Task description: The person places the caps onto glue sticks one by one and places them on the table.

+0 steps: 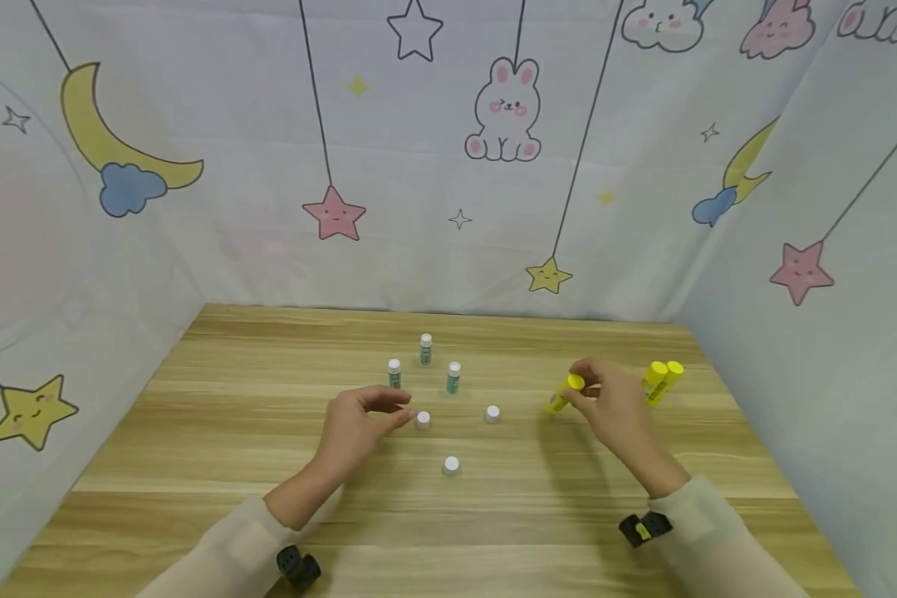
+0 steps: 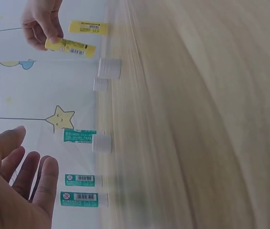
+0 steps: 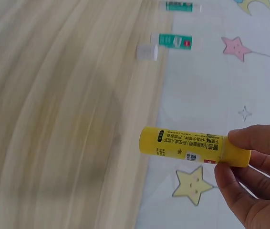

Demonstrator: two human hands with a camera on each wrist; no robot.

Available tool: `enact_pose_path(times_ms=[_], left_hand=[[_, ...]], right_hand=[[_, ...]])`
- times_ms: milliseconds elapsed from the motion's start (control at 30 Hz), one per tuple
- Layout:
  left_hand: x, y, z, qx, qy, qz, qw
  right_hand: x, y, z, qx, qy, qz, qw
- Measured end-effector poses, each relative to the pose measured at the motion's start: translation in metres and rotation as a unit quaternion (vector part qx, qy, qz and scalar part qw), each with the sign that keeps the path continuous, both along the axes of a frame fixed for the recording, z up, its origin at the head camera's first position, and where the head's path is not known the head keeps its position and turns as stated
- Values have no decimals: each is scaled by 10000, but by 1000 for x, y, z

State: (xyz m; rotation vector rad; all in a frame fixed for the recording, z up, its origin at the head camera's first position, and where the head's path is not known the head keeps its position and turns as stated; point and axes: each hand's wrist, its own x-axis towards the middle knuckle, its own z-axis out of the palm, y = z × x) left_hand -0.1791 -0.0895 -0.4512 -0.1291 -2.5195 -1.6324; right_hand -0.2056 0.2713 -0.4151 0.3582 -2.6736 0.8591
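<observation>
My right hand (image 1: 619,407) pinches the top end of a yellow glue stick (image 3: 187,145) between thumb and fingers. The stick leans slightly, its lower end close over the table. My left hand (image 1: 355,425) hovers with thumb and fingers apart and nothing between them, as the left wrist view shows. Its fingertips come right beside a small white cap (image 1: 423,420). Two more white caps, one to the right (image 1: 492,414) and one nearer me (image 1: 452,466), lie on the wood. Behind the left hand stand green-labelled glue sticks with white tops: a left one (image 1: 394,374), a rear one (image 1: 426,350) and a right one (image 1: 453,379).
Two other yellow glue sticks (image 1: 664,382) stand together just beyond my right hand. The wood-grain table (image 1: 568,515) is bounded at the back and sides by a white cloth (image 1: 433,274) printed with stars, moons and a rabbit.
</observation>
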Motion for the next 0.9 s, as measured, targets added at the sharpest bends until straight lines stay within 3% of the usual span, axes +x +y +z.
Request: enact_pose_path(times_ms=[467,900], left_hand=[[-4,-8,-5,-52,35,199,9998],[-7,-11,-8,-194,-71,338,9992]], right_hand=[[-17,57,13,1252,478,-548,9895],[-22,73,14,1508,113,-788,9854]])
